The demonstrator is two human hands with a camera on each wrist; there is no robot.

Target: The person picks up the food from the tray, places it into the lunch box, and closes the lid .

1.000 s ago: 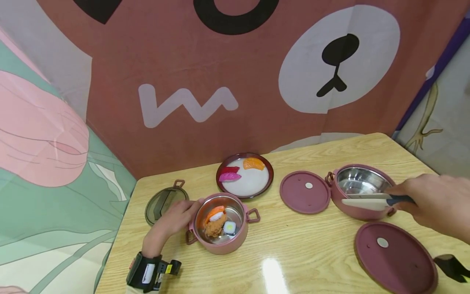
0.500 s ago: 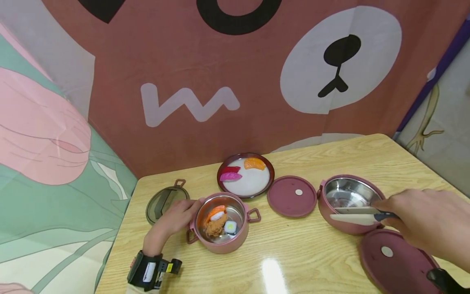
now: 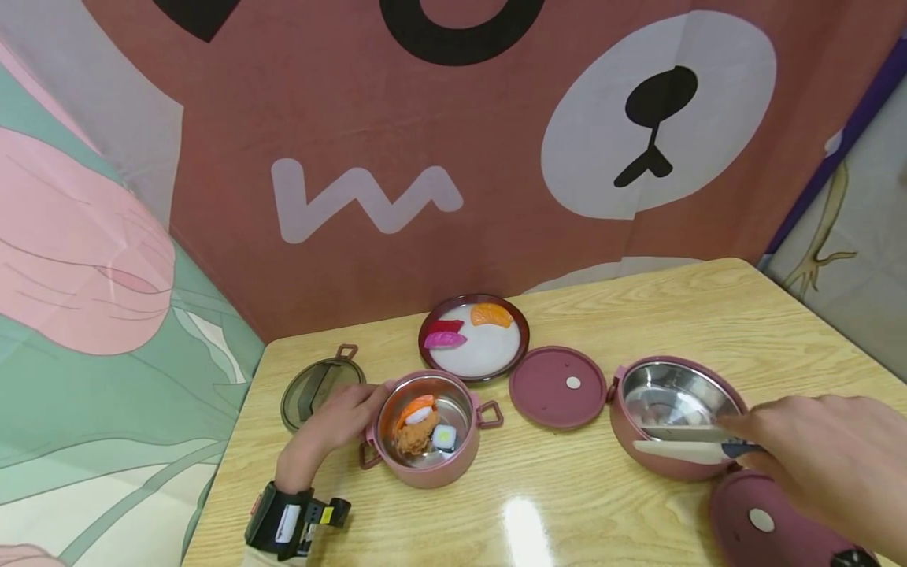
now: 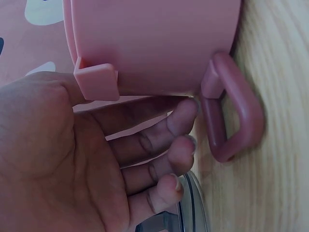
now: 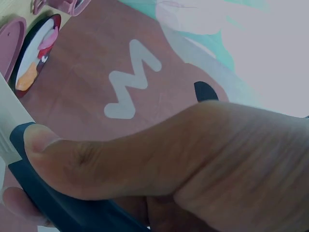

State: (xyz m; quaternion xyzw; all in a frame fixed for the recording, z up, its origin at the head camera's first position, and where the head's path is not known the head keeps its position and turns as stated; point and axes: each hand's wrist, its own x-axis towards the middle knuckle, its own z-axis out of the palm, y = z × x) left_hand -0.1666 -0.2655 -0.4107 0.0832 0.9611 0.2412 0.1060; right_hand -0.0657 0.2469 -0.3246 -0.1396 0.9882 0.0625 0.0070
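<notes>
My left hand (image 3: 336, 421) rests against the left side of a small pink pot (image 3: 432, 477); its fingers are loosely bent beside the pot's wall in the left wrist view. Inside that pot lie a toy shrimp sushi (image 3: 416, 409), a fried chicken piece (image 3: 416, 435) and a sushi roll (image 3: 444, 438). My right hand (image 3: 825, 449) grips pale-tipped tongs (image 3: 680, 450) by their dark blue handle, thumb along it in the right wrist view. The tongs overlap the front of a larger pink pot (image 3: 655, 466), whose steel inside holds nothing visible.
Behind the small pot is a dark-rimmed plate (image 3: 524, 346) with several toy sushi toppings. A round maroon lid (image 3: 556, 394) lies left of the larger pot; a bigger maroon lid (image 3: 740, 504) sits in front, partly under my forearm. A glass lid (image 3: 312, 394) lies behind my left hand.
The larger pot has slid left and toward me with my right hand and the tongs. The round lid beside it has shifted the same way; the bigger lid has moved toward me. The left hand stays.
</notes>
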